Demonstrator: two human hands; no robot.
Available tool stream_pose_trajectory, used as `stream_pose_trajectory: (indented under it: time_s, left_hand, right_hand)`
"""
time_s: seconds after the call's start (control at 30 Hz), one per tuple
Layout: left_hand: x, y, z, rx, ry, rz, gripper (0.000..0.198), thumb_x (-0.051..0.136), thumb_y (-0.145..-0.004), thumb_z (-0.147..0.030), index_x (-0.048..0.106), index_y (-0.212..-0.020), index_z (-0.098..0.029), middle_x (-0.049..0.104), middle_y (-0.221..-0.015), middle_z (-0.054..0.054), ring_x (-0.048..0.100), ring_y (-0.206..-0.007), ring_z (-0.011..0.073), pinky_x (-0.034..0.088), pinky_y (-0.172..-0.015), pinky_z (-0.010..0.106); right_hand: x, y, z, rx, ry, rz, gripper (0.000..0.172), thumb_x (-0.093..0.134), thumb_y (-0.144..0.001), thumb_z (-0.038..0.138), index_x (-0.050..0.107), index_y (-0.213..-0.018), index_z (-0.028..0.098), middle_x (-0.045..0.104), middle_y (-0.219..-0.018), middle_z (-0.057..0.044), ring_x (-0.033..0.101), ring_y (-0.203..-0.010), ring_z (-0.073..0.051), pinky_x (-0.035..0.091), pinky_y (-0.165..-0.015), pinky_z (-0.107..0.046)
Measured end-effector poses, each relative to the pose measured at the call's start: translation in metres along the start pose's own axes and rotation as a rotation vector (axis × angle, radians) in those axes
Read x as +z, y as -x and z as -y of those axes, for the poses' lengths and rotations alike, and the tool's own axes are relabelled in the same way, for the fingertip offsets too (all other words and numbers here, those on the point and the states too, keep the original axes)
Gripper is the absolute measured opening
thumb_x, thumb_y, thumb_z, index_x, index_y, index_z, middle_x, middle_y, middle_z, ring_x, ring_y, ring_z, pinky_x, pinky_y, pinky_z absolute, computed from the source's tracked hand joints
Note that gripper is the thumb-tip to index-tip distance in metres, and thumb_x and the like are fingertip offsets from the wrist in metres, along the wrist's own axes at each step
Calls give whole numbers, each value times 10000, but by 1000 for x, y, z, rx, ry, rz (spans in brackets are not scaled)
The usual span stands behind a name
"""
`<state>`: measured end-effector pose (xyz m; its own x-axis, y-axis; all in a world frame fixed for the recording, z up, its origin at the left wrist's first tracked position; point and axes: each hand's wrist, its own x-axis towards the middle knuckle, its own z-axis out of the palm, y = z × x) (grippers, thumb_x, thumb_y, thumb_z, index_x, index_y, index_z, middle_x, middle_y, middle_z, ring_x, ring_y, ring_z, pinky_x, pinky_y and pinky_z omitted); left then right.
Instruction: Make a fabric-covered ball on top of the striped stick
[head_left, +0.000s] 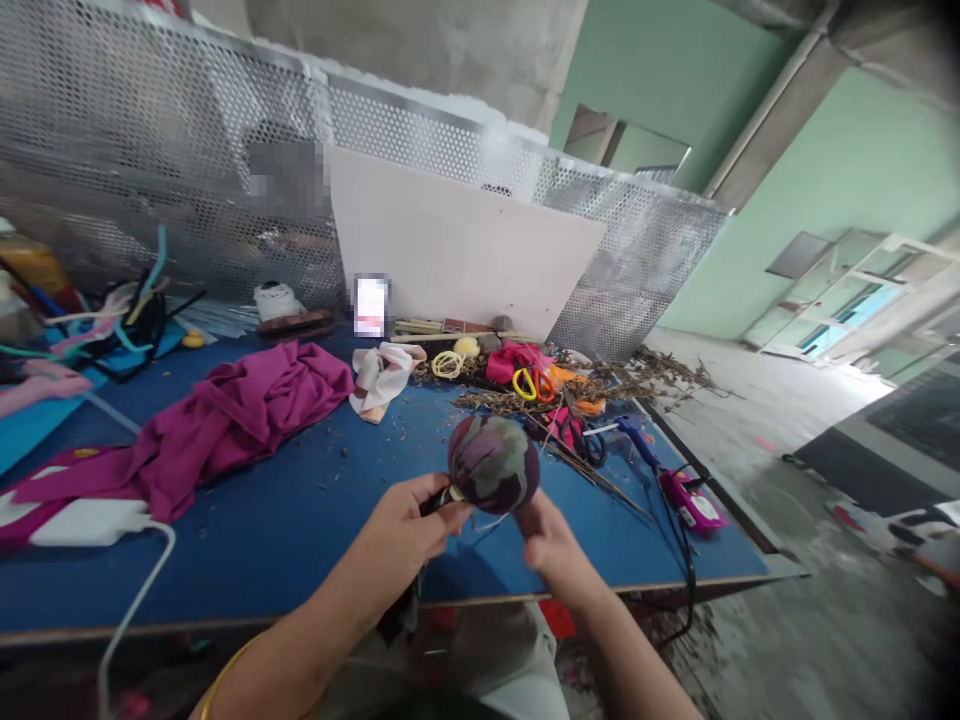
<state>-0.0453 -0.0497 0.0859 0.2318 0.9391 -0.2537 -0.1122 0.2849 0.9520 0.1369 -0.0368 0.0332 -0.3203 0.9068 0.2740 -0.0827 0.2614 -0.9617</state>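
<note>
A round ball point(493, 464) wrapped in camouflage-patterned cloth of dark purple and grey-green is held up over the table's front edge. My left hand point(412, 525) pinches the gathered dark cloth at the ball's lower left. Some dark cloth hangs below that hand. Against the ball's lower right rests my right hand point(553, 548), its fingers curled behind and partly hidden. A thin pale strand shows under the ball, between the hands.
On the blue table point(285, 540) lie purple cloth point(255, 400), a white power bank point(86, 522) with cable, yellow-orange-handled scissors point(534, 384), dry twigs point(510, 402) and a blue glue gun point(637, 438). A lit phone point(371, 305) leans against a white board point(465, 245).
</note>
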Motion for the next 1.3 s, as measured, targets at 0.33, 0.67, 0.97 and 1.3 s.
stream_pose_trajectory:
  time_s: [0.33, 0.67, 0.97, 1.3]
  left_hand:
    - [-13, -12, 8, -48, 5, -30, 355, 750, -649, -388, 615, -850, -128, 440, -551, -80, 296, -433, 39, 197, -419, 169]
    - [2, -15, 16, 76, -233, 7, 260, 613, -713, -352, 621, -854, -133, 375, -548, -81, 283, -493, 76, 230, -462, 194]
    - [-1, -23, 27, 223, -520, -69, 202, 516, -747, -305, 632, -808, -151, 587, -735, -7, 486, -708, 161, 375, -647, 248]
    - [-5, -16, 17, 151, -1036, 92, 132, 472, -807, -244, 593, -838, -204, 670, -849, 46, 593, -817, 217, 355, -668, 280]
  right_hand:
    - [7, 25, 23, -145, 9, -119, 360, 513, -917, 434, 670, -687, 205, 638, -935, -102, 545, -1081, -274, 477, -845, -369]
    - [26, 23, 22, -86, -106, -291, 459, 537, -928, 356, 527, -510, 167, 418, -517, 17, 369, -503, -103, 278, -492, -248]
    - [36, 30, 31, -241, 325, -209, 404, 445, -968, 222, 479, -567, 176, 418, -550, 38, 422, -536, -89, 345, -569, -224]
    - [-26, -20, 63, -294, 570, 41, 302, 469, -950, 241, 564, -671, 174, 622, -869, -59, 562, -789, -145, 417, -710, -251]
